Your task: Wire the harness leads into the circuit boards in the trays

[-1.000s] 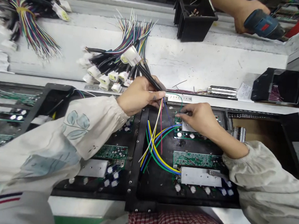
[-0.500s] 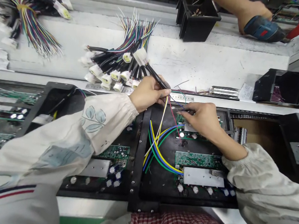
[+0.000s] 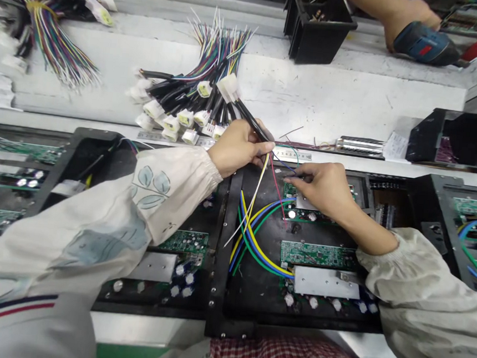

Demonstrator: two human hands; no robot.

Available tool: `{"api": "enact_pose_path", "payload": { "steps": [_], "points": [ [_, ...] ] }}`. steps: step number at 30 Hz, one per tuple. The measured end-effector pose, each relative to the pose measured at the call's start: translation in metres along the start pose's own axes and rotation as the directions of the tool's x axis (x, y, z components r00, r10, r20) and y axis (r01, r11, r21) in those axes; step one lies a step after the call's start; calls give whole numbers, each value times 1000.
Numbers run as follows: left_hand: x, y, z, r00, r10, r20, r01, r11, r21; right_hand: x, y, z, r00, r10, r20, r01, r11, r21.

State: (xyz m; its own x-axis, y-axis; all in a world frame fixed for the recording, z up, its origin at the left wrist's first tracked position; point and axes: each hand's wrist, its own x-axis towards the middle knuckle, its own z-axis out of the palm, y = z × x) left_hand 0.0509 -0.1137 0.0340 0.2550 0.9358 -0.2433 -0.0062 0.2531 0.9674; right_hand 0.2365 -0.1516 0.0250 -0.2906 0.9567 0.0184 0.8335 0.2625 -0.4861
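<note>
My left hand [image 3: 241,148] is closed around a black wire harness cable [image 3: 250,116], whose white connector [image 3: 228,87] points up and left. White, yellow and red wires [image 3: 258,183] hang from the cable's stripped end. My right hand [image 3: 319,183] pinches the thin blue and green wires [image 3: 288,160] from the same cable between thumb and fingertips; their ends are hidden in the pinch. Below both hands lies a black case [image 3: 252,308] with green circuit boards [image 3: 319,254] and thick yellow, blue and green wires [image 3: 257,247] curving across it.
Behind my hands lie a heap of harnesses [image 3: 187,94] and a steel ruler [image 3: 293,154]. A second bundle [image 3: 47,23] is at far left. Black bins [image 3: 321,36] stand at the back. Another person's hand [image 3: 411,21] holds a power screwdriver [image 3: 428,45]. A neighbouring case [image 3: 438,230] adjoins on the right.
The neighbouring case on the right has shifted left, closing over the brown gap. The loose white wire's end has swung slightly left. Both my hands keep nearly the same position and grip.
</note>
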Motion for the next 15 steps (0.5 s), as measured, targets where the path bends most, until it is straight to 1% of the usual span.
{"api": "enact_pose_path", "payload": {
  "steps": [7,13,15],
  "points": [
    [0,2,2,1000,-12,-20,12,1000,-5,1,-1,0,1000,3,-11,-3,1000,-12],
    [2,-3,-1,999,32,5,-32,999,-34,2,-4,2,1000,5,-1,-5,1000,-30],
    [1,-2,-1,1000,28,5,-28,999,-44,1,-5,1,1000,11,-5,-11,999,-33]
  ]
}}
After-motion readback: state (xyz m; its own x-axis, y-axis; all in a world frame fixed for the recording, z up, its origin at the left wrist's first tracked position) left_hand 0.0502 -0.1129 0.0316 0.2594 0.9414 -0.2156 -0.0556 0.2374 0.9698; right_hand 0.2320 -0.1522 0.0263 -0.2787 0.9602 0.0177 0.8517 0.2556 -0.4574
